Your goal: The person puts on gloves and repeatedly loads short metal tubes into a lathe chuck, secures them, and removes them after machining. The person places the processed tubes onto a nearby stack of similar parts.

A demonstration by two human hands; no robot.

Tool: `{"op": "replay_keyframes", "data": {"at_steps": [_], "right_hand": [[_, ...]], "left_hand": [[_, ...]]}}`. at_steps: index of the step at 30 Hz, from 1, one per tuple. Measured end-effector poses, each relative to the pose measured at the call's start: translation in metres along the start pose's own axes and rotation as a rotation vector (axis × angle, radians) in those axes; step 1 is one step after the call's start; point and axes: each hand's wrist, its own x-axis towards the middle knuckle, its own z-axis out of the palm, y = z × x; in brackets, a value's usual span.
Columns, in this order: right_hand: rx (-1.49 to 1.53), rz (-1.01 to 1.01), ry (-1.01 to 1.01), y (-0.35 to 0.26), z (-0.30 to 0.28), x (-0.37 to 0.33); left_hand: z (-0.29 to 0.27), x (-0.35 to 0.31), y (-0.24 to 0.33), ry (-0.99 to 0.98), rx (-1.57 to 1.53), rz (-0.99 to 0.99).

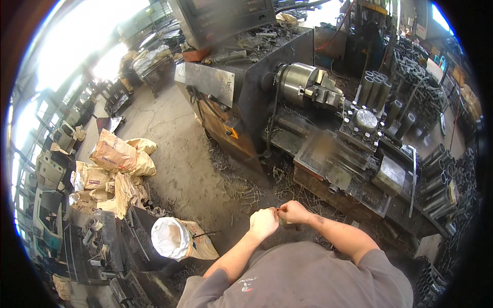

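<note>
My left hand [264, 223] and my right hand [294, 211] meet in front of my chest, both closed with fingertips pressed together. Between them sits something small and dark, mostly hidden by the fingers and too small to name. Beyond the hands stands a lathe, its round metal chuck [299, 82] bearing bulky jaws. Its tool post [366, 119], topped by a round knob, lies to the right on the carriage. Left of my left forearm an open paper sack [197, 241] with a white lining stands upright.
Metal shavings [241, 192] litter the floor by the lathe base. Several brown paper sacks [118, 154] are heaped at the left. Steel tubes stand on end [372, 90] behind the tool post, and more tubes [439, 177] are stacked at the right. Dark metal racks [108, 241] fill the lower left.
</note>
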Motion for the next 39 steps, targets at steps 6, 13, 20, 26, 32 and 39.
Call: {"op": "replay_keyframes", "data": {"at_steps": [6, 13, 20, 26, 32, 39], "right_hand": [[-0.02, 0.008, 0.094, 0.001, 0.01, -0.023], [-0.222, -0.077, 0.013, -0.004, 0.018, -0.036], [-0.133, 0.038, -0.064, -0.001, 0.017, -0.042], [-0.046, 0.008, 0.129, 0.009, 0.023, -0.036], [-0.109, -0.126, 0.129, 0.024, 0.048, -0.039], [-0.088, -0.032, 0.019, 0.035, 0.056, -0.051]], "left_hand": [[0.043, 0.024, -0.027, -0.34, -0.603, -0.29], [0.124, 0.05, -0.045, 0.037, -1.128, -0.549], [0.128, 0.069, -0.04, 0.223, -1.819, -0.888], [0.132, 0.069, -0.039, 0.336, -1.815, -0.71], [0.181, 0.043, -0.054, 0.397, -1.093, -0.572], [0.212, 0.029, -0.062, -0.175, -1.379, -0.735]]}}
